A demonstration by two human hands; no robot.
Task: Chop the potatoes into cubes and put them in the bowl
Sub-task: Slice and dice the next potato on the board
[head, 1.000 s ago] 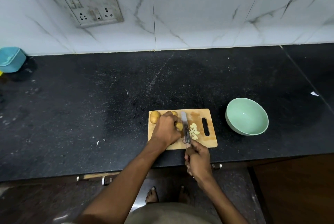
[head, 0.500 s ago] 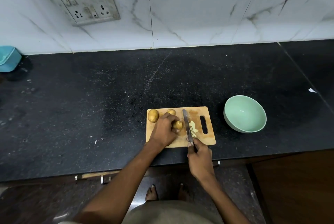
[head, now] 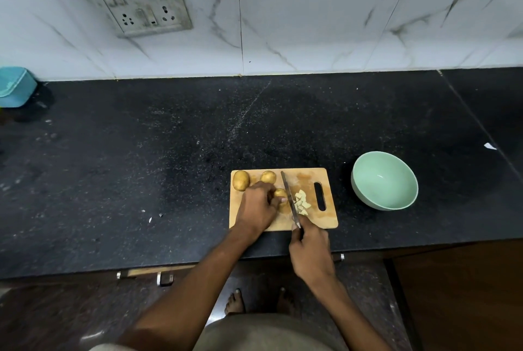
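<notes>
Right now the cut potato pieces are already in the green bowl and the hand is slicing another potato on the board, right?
Not quite. The head view shows the green bowl empty; the cut potato pieces lie on the wooden cutting board, right of the knife. The rest holds: the right hand slices a potato that the left hand steadies.

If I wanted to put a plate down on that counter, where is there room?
Bare counter lies between the blue container and the cutting board, and behind the board up to the wall. The board itself is crowded; only a narrow gap separates it from the green bowl.
</notes>
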